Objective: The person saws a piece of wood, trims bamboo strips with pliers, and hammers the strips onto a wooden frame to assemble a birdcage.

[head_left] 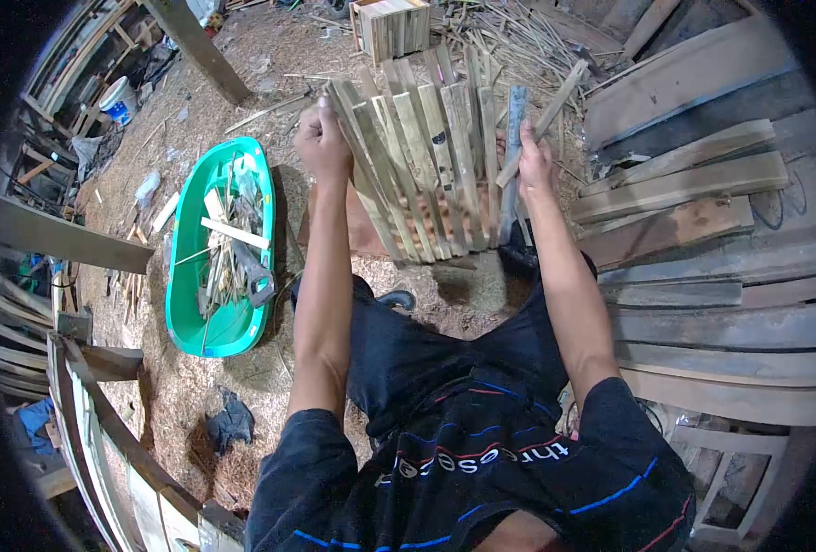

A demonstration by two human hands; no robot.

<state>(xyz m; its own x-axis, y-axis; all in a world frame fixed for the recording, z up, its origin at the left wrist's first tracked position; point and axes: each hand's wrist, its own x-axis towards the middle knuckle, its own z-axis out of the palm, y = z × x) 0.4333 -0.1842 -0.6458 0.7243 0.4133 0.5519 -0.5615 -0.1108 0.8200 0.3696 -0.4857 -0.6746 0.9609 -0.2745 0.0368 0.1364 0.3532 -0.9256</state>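
A slatted wooden crate (433, 147) of thin pale strips stands tilted between my knees, with gaps between its strips. My left hand (323, 144) is closed at its upper left corner, thumb pressed along the edge of the end strip. On the opposite side, my right hand (533, 164) is wrapped round a greyish wooden slat (512, 138) at the crate's right edge, thumb upward. A second loose-looking stick (560, 99) slants up and to the right, crossing behind that hand. The fingers behind the slat are partly hidden.
On the left, a green plastic tub (176, 276) holds wood offcuts and a handsaw (253, 278). Planks (693, 184) lie in rows on the right. A finished-looking wooden box (391, 28) and scattered sticks (518, 46) are at the back. A post (201, 51) rises at upper left.
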